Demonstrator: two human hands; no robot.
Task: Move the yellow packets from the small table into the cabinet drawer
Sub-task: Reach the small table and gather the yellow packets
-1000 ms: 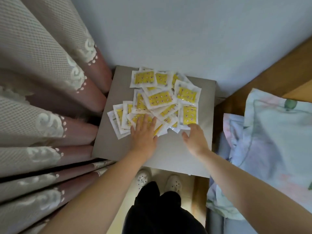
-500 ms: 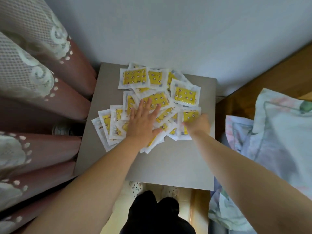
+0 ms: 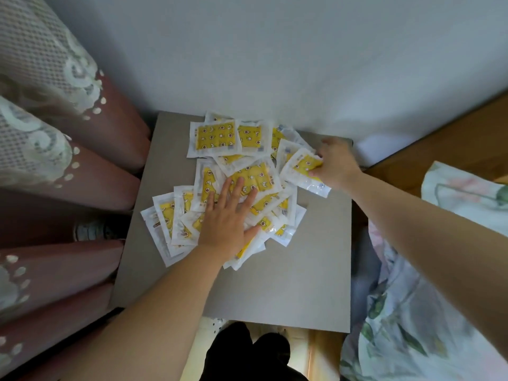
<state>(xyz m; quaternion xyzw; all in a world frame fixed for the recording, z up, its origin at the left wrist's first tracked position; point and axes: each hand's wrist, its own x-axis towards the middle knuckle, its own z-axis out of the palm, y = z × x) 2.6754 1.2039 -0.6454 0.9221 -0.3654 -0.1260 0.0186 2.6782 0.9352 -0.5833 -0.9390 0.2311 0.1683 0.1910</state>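
Packets (image 3: 214,138) lie heaped on the small worktop (image 3: 288,292). Left hand (image 3: 228,224) still presses them, fingers (image 3: 238,188) straight; right hand (image 3: 336,163) has moved to the pile's far right edge, pinching one yellow packet (image 3: 302,171). Gathering looks under way; drawer unseen.

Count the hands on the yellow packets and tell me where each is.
2. The left hand lies flat on the middle of the pile; the right hand grips one packet at the pile's far right edge. None is hidden.
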